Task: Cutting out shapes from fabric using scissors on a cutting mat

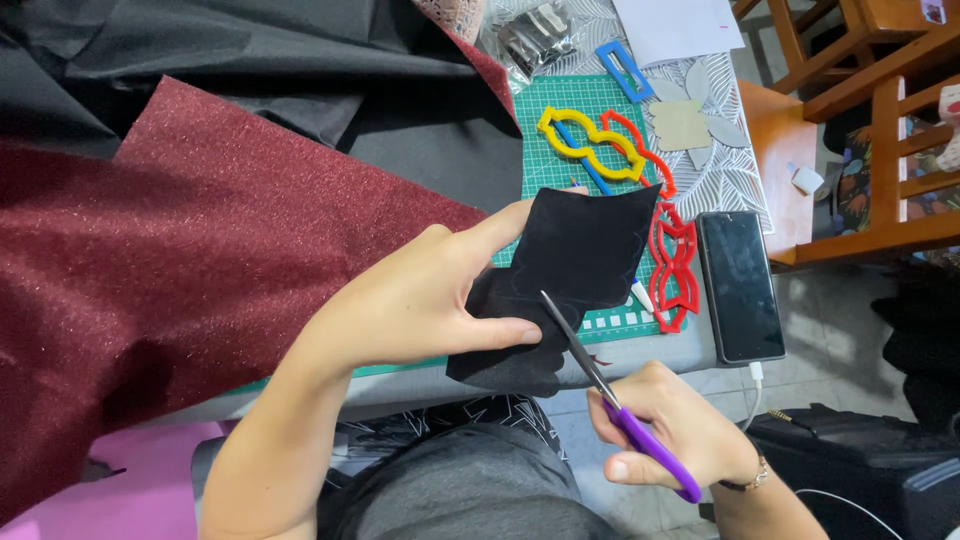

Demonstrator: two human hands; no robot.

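The left hand [420,300] pinches a black fabric piece [575,270] above the green cutting mat [570,120]. The right hand [665,430], closed around purple-handled scissors [600,385] (blades slightly parted), cuts its lower edge. Floppy cloth could shift, skewing the cut toward the thumb.

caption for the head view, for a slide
Left hand holds a black fabric piece while right hand cuts it with purple-handled scissors.

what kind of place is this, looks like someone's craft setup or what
Probably a home sewing or craft table. A green cutting mat carries yellow and red plastic templates, glittery dark red fabric lies across the table, and the right hand works purple-handled scissors into black cloth held by the left hand.
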